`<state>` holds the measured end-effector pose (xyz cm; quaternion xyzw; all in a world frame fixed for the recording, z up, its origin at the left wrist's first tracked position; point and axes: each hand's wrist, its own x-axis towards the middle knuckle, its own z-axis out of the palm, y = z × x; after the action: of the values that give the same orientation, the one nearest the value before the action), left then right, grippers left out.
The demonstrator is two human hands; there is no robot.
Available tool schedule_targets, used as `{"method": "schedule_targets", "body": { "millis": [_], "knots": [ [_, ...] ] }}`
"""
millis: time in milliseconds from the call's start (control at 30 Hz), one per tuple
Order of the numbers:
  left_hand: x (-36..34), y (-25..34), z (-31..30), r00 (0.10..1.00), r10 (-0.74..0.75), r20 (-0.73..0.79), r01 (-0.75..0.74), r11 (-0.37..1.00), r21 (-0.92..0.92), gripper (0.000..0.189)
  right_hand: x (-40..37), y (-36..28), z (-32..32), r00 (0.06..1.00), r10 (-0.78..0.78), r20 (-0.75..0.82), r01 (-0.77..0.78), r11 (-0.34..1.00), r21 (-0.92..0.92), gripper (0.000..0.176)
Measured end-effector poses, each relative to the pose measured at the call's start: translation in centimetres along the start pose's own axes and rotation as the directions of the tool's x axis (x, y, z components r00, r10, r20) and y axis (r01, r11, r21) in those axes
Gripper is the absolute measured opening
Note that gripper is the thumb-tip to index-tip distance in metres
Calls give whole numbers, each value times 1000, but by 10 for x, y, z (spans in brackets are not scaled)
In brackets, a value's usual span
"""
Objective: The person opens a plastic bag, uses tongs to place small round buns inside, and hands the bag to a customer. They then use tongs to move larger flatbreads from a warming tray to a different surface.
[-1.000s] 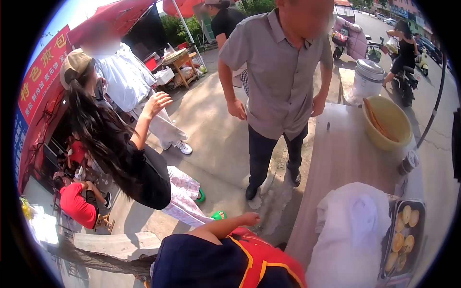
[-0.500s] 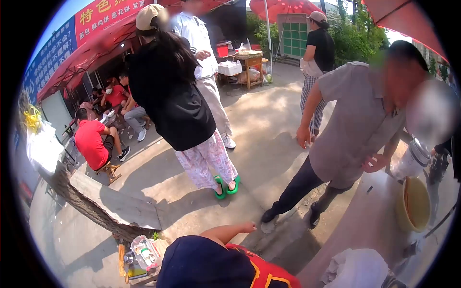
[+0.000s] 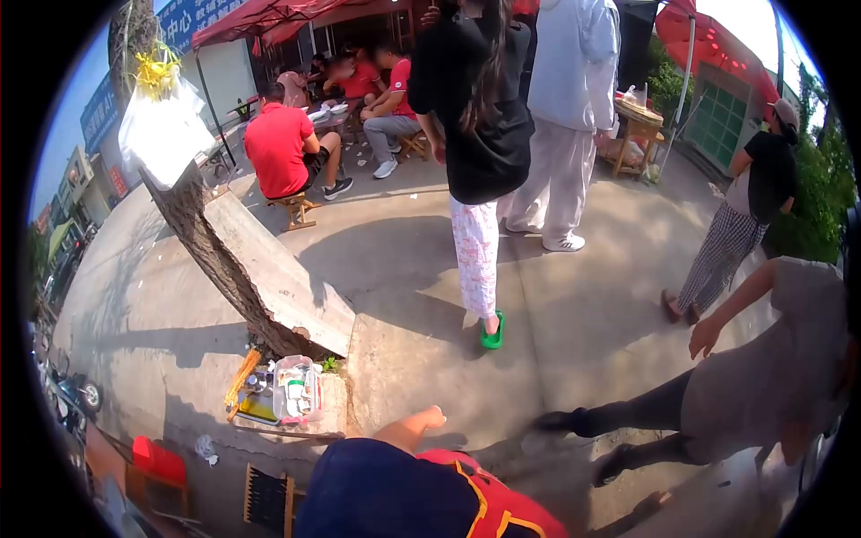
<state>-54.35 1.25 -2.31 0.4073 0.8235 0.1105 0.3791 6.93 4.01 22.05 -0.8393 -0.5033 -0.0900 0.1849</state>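
My left hand (image 3: 434, 417) sticks out past my navy sleeve (image 3: 377, 493), low in the middle of the view. It looks small and loosely closed, and no object shows in its fingers. Concrete ground lies beyond it, and it touches nothing that I can see. Part of my red apron (image 3: 511, 502) with yellow trim shows beside the sleeve. To the left of the hand sits a clear plastic box (image 3: 296, 390) holding white packets, with several bottles next to it. My right hand is not in view.
A tree trunk (image 3: 211, 242) with a white bag (image 3: 166, 125) hung on it leans at left. A person in a grey shirt (image 3: 762, 368) stands close at right. People stand ahead; others sit under a red canopy. A folding stool (image 3: 267, 502) lies low left.
My view has swung left, so the scene has shifted right. The yellow bucket and white cloth on the table have left the view. The tree and box show more fully.
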Motion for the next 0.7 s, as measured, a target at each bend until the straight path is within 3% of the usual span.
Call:
{"method": "schedule_targets", "body": {
  "millis": [67, 100, 167, 233, 333, 433, 467, 533, 600, 667, 700],
  "knots": [
    [5, -33, 6, 943, -333, 21, 334, 941, -52, 32, 8, -24, 12, 999, -5, 32, 5, 1000, 7, 34],
    [5, -44, 6, 914, -403, 45, 405, 912, -62, 31, 12, -36, 18, 999, 2, 40, -2, 1000, 8, 33],
    [-5, -66, -2, 918, -372, 135, 392, 903, -176, 30, 15, -53, 27, 998, 26, 58, -26, 1000, 7, 32],
    [-10, -61, -14, 916, -372, 151, 394, 907, -152, 31, 14, -66, 33, 995, 54, 80, -55, 998, 9, 31],
    [16, -65, 0, 947, -306, 98, 321, 890, -323, 32, 15, -75, 40, 991, 85, 99, -86, 996, 5, 29],
    [-5, 3, -41, 983, -158, 89, 169, 977, -133, 29, 16, -78, 44, 988, 107, 108, -108, 994, -2, 28],
    [17, -1, -35, 992, -71, 104, 82, 991, -101, 28, 18, -75, 45, 988, 112, 108, -112, 994, 1, 27],
    [59, -15, -13, 957, 254, 143, -252, 967, -29, 26, 21, -72, 46, 987, 123, 99, -123, 992, -1, 26],
    [80, -14, 1, 917, 378, 131, -367, 925, -102, 25, 22, -71, 48, 987, 129, 99, -130, 992, 1, 25],
    [72, 9, -2, 938, 327, 113, -295, 926, -234, 25, 20, -67, 50, 986, 134, 100, -134, 991, -1, 24],
    [57, 30, -9, 967, 213, 137, -170, 947, -274, 26, 20, -63, 50, 986, 136, 100, -136, 991, -4, 23]
  ]
}}
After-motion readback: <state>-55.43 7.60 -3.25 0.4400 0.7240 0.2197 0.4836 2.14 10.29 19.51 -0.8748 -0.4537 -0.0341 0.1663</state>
